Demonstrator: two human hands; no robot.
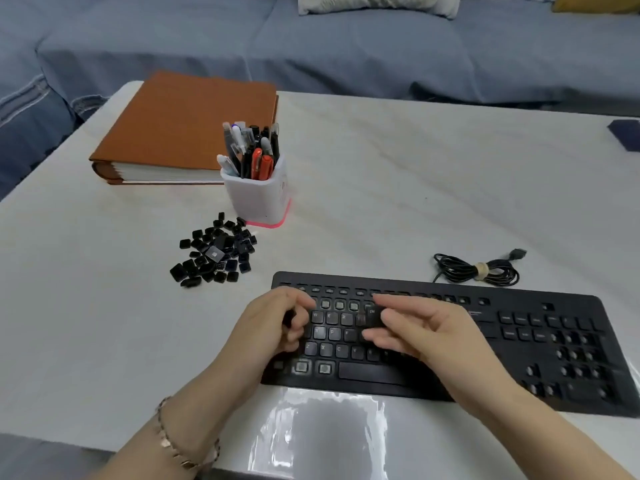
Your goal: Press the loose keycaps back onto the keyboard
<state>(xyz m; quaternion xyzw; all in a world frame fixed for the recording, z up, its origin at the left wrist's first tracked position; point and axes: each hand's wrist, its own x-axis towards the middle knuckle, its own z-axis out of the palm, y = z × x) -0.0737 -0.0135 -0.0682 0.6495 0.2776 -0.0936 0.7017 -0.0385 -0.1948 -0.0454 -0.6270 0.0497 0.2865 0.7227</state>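
Note:
The black keyboard (pixel 519 327) lies at the near right of the table, with many sockets bare and some letter keys in place. A pile of loose black keycaps (pixel 216 252) sits on the table to its upper left. My left hand (pixel 273 327) hovers over the keyboard's left end, its fingers curled round a small dark keycap (pixel 288 318). My right hand (pixel 426 330) is over the letter rows and pinches a black keycap (pixel 372 314) between thumb and forefinger, just above the keys. Both hands hide part of the rows beneath them.
A white pen cup (pixel 256 195) full of pens stands just behind the keycap pile. A brown binder (pixel 180 133) lies at the back left. The keyboard's coiled cable (pixel 478 270) rests behind the keyboard. A dark object (pixel 627 133) is at the right edge.

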